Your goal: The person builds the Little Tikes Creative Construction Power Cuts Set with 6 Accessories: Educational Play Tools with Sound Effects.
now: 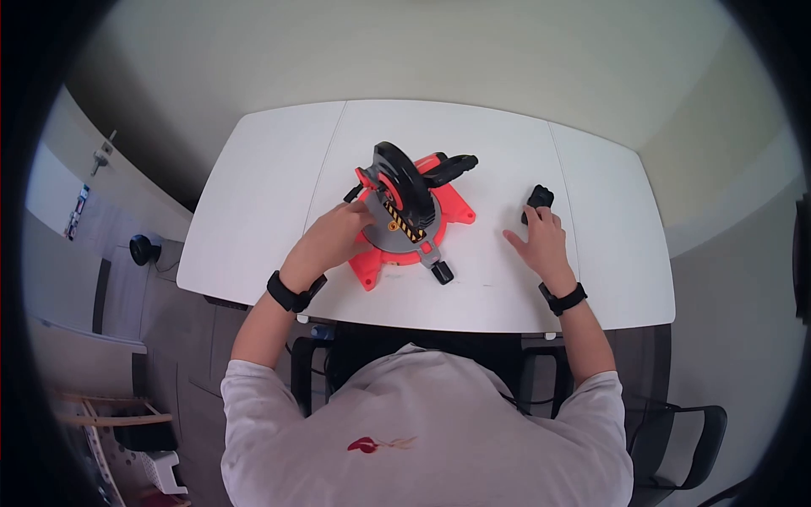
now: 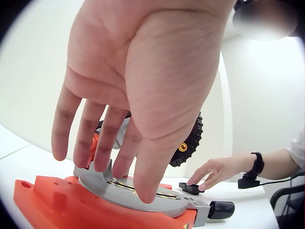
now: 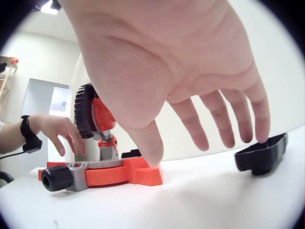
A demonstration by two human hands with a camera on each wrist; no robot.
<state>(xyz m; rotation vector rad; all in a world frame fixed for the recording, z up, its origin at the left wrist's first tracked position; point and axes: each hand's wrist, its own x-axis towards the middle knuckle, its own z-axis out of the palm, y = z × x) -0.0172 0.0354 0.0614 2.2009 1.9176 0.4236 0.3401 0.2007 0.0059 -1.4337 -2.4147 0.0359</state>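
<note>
A toy miter saw (image 1: 449, 205) with an orange-red base, grey round turntable and black blade part stands on the table. My left hand (image 1: 334, 237) is over the left side of its turntable, fingers extended downward with nothing held, as the left wrist view shows. To the right of the saw lies a small black hollow piece (image 3: 261, 156), like a shallow cover. My right hand (image 1: 545, 245) reaches over it, fingers spread and loosely straight; the outer fingertips are right at its rim in the right wrist view. The saw's black knob (image 1: 442, 272) points toward me.
The white table (image 1: 498, 296) has panel seams and rounded corners, with a wall behind it. A black-armed chair (image 1: 705, 439) stands at the lower right. At the left are a door (image 1: 127, 182) and a wooden rack (image 1: 110, 420) on the floor.
</note>
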